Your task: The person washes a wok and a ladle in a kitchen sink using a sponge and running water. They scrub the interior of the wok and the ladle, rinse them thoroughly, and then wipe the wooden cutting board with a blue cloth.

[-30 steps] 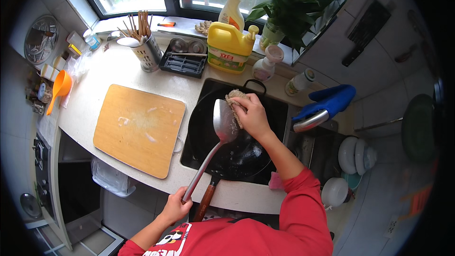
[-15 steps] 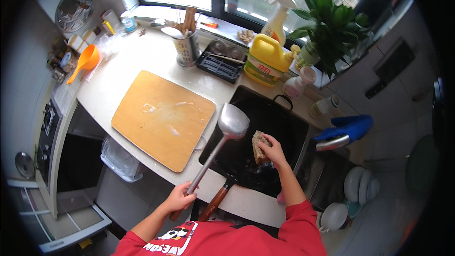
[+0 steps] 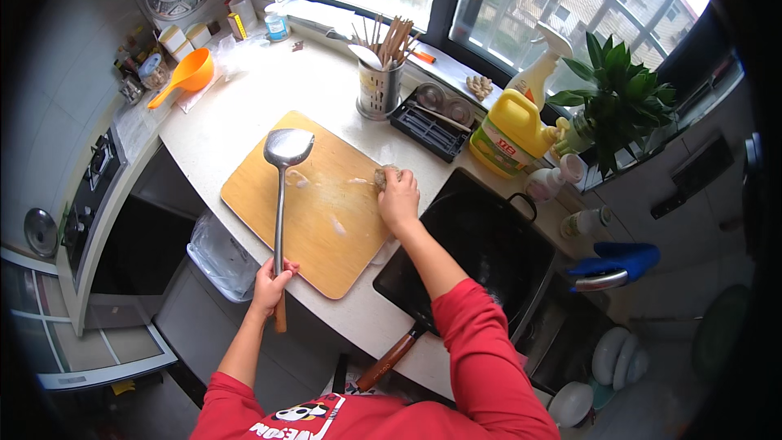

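My left hand (image 3: 274,285) is closed round the wooden handle of a metal wok spatula (image 3: 289,148), whose wide blade hangs over the wooden cutting board (image 3: 269,187). White suds spot the board. In my right hand (image 3: 399,202) is a brown, rough-fibred scrubber (image 3: 380,178), mostly hidden by the fingers, at the board's right edge. Below and right of that hand, a black wok (image 3: 481,257) with a wooden handle and a loop grip rests at the sink, its handle reaching over the counter's front edge.
Behind the wok stand a yellow detergent jug (image 3: 509,134), a spray bottle (image 3: 533,73) and a potted plant (image 3: 615,98). A utensil holder (image 3: 380,91) and black rack (image 3: 432,124) stand behind the board. An orange ladle (image 3: 193,72) lies far left. White bowls (image 3: 615,354) stand right.
The spatula has moved left, from beside the wok to over the board. My right hand has carried the scrubber from the wok to the board's right edge. The view has shifted left.
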Available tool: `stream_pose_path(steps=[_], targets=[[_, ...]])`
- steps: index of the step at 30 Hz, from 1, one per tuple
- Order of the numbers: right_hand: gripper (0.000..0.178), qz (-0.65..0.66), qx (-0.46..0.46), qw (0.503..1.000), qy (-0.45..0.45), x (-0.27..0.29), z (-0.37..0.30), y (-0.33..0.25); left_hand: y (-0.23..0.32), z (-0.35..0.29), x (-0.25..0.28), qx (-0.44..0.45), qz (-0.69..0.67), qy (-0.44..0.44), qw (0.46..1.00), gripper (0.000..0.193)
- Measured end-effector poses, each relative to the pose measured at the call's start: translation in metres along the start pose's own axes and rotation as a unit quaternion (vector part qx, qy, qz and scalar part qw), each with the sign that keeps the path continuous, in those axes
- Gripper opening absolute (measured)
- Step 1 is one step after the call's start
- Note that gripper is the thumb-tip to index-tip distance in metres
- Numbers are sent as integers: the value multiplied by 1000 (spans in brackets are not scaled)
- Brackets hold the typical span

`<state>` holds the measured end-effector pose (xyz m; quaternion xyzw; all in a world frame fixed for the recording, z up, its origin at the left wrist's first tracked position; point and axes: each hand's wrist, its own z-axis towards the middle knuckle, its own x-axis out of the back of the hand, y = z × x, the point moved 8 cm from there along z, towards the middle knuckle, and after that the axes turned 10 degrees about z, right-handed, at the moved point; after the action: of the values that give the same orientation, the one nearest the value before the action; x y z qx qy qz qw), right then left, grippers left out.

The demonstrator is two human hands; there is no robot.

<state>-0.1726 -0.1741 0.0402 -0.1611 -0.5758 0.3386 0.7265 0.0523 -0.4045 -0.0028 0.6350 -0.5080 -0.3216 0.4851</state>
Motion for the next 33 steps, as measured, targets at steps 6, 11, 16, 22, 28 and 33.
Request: stream_pose_path(steps=[6, 11, 16, 22, 28, 33], targets=[[17, 74, 297, 929, -208, -85, -128, -112, -7, 7, 2, -5, -5, 4, 1000, 14], [12, -71, 136, 988, -20, -47, -5, -41, -13, 5, 2, -20, 28, -9, 999, 16], [13, -41, 216, 971, -95, -78, -26, -71, -7, 9, -3, -31, 14, -24, 999, 14], [16, 76, 290, 934, -193, -47, -90, -82, -7, 5, 27, -38, -27, 9, 999, 13], [22, -49, 75, 995, -36, -82, 30, -44, 13, 1, 28, -37, -40, 18, 998, 14], [19, 17, 334, 930, -151, -125, -41, -138, 19, -1, 36, -1, -30, 17, 999, 18]])
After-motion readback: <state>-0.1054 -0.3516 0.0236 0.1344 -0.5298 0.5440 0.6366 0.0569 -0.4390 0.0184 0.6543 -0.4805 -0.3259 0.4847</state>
